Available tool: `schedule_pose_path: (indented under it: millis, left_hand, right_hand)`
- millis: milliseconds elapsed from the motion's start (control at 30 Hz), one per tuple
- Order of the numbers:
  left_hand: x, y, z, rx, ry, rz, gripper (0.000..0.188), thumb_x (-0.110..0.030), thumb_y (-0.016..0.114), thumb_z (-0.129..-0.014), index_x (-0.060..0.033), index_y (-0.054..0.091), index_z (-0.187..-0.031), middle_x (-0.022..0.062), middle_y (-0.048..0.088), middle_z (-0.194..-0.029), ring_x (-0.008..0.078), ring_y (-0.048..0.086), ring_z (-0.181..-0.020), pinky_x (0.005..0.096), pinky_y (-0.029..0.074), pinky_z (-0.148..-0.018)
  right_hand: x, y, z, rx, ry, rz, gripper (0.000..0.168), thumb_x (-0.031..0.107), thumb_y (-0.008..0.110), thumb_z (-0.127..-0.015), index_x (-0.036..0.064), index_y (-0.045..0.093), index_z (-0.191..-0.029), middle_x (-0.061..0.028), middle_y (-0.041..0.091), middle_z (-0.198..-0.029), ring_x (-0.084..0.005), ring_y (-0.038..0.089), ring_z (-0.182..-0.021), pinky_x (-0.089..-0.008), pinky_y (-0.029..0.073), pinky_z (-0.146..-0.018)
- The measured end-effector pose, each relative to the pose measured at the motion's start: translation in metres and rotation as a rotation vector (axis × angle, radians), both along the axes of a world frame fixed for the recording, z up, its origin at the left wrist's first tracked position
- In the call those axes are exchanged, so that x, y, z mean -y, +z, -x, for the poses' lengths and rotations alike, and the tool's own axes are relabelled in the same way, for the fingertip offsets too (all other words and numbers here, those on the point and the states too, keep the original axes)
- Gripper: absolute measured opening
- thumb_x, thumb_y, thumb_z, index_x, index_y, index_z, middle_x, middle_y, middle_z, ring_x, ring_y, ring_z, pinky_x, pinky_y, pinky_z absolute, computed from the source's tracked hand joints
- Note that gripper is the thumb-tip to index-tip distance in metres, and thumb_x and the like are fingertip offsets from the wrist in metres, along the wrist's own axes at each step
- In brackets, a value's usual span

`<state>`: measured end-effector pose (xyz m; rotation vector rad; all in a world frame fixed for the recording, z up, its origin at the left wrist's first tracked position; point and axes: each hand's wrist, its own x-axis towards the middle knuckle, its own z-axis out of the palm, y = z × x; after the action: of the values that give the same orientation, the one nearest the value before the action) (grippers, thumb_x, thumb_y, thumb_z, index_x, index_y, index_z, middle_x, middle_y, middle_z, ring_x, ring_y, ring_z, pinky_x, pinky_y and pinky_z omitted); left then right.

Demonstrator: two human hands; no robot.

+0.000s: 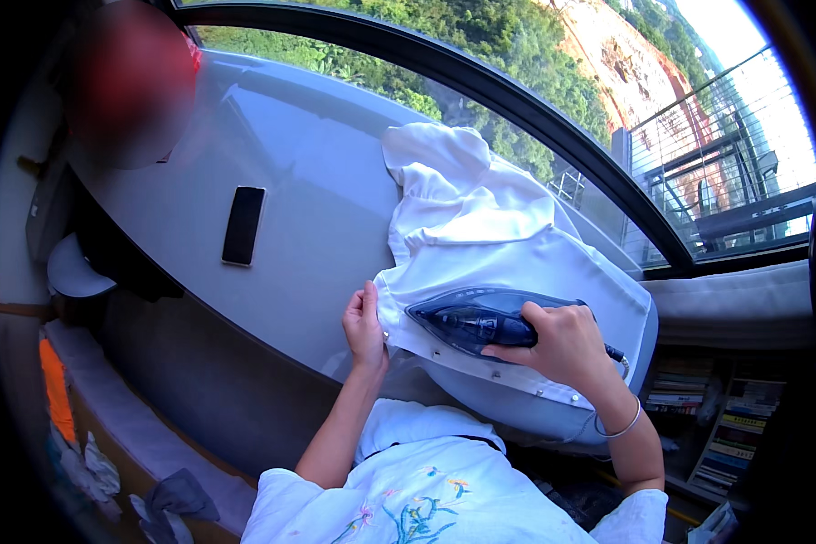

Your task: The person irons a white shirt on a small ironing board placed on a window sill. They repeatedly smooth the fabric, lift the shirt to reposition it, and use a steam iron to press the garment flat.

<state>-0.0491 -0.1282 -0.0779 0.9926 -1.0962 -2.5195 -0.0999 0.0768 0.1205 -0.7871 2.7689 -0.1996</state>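
A white shirt (517, 262) is spread over the right end of a grey table, its far part bunched in folds towards the window. Small buttons or snaps (496, 375) run along its near edge. My right hand (563, 338) is closed around the handle of a dark blue steam iron (472, 319). The iron lies on the shirt with its pointed tip towards my left hand (366, 326). That hand pinches the shirt's edge at its left corner. The iron's sole is hidden beneath its body.
A smartphone (243, 226) lies on the grey tabletop (313, 204). A blurred red object (132, 81) stands at the table's far left. Along the far side runs a window frame (517, 88). Books (738, 435) fill shelves at right. The iron's cord (624, 367) trails beside my right wrist.
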Motion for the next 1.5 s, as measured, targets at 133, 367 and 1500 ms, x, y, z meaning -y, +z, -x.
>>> schedule_pose_path:
  millis: [133, 367, 1500]
  left_hand:
    - [0.000, 0.002, 0.000, -0.006, 0.012, -0.014, 0.029, -0.027, 0.054, -0.100, -0.0083, 0.057, -0.077, -0.0055, 0.054, -0.070, 0.0009, 0.044, -0.061, 0.0196, 0.037, -0.055]
    - [-0.001, 0.006, 0.001, 0.005, 0.028, -0.036, 0.030, -0.028, 0.054, -0.100, -0.0091, 0.056, -0.076, -0.0052, 0.055, -0.070, 0.0010, 0.046, -0.062, 0.0199, 0.039, -0.056]
    - [-0.002, -0.005, -0.001, 0.025, 0.000, -0.051, 0.030, -0.028, 0.054, -0.100, -0.0093, 0.056, -0.077, -0.0069, 0.052, -0.069, 0.0015, 0.046, -0.061, 0.0207, 0.040, -0.057]
  right_hand:
    - [-0.001, -0.003, 0.001, -0.004, -0.033, -0.020, 0.063, 0.063, 0.072, -0.072, 0.003, 0.055, -0.061, -0.0128, 0.056, -0.049, -0.0302, 0.061, -0.046, -0.0363, 0.052, -0.051]
    - [-0.012, -0.004, -0.003, 0.027, -0.085, -0.074, 0.063, 0.064, 0.070, -0.073, 0.004, 0.055, -0.062, -0.0125, 0.058, -0.051, -0.0290, 0.061, -0.046, -0.0360, 0.053, -0.054]
    - [-0.097, 0.015, -0.023, -0.201, -0.510, 0.236, 0.050, 0.040, 0.083, -0.072, -0.002, 0.057, -0.068, -0.0162, 0.061, -0.060, -0.0241, 0.060, -0.049, -0.0307, 0.047, -0.052]
